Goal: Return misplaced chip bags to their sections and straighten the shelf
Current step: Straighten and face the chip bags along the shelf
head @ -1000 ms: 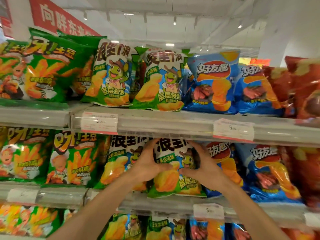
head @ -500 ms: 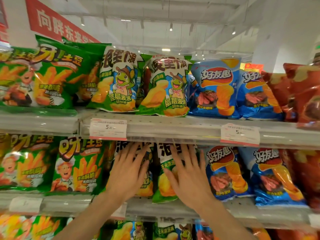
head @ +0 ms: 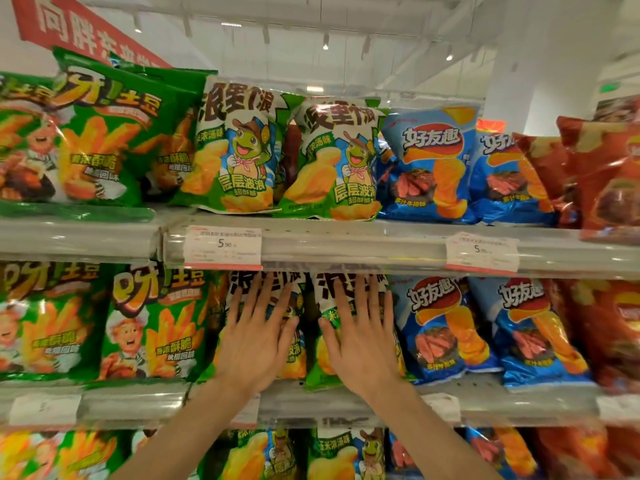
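Middle shelf (head: 346, 407), two green-and-white chip bags side by side. Left hand (head: 254, 337) lies flat on the left bag (head: 294, 344), right hand (head: 360, 337) flat on the right bag (head: 323, 362); the fingers (head: 341, 299) are straight and spread, pointing up over the bag fronts, gripping nothing. Blue bags (head: 440, 327) stand just right.

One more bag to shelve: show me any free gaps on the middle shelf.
None: bags stand edge to edge from the green bags to the blue bags. Only a dark slit shows between the two bags under the left hand and right hand.
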